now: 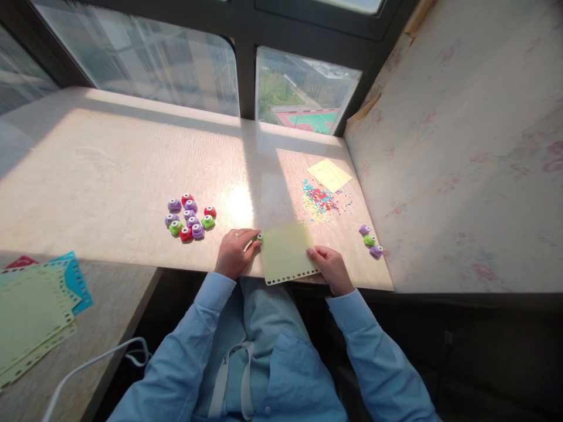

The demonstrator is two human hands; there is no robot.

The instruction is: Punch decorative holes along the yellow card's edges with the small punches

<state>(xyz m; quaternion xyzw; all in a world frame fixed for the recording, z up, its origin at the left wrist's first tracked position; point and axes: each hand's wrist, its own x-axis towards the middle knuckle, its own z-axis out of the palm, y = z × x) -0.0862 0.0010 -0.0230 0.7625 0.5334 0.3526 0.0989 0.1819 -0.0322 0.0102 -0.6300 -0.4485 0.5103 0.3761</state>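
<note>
- Head view: left hand (233, 253) is pinched onto a green punch (259, 237), right by the paper (285, 252)'s left edge
- right hand (333, 268) has the other edge clamped under its thumb, so the sheet's between both hands
- punch pile (189, 215) on the surface (109, 170), up and left of the left hand
- confetti (323, 202) beyond the right hand, three punches (369, 240) off to its right

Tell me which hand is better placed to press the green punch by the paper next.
Probably the left hand: it holds the green punch at the paper, while the right hand grips the paper's right side.
</note>
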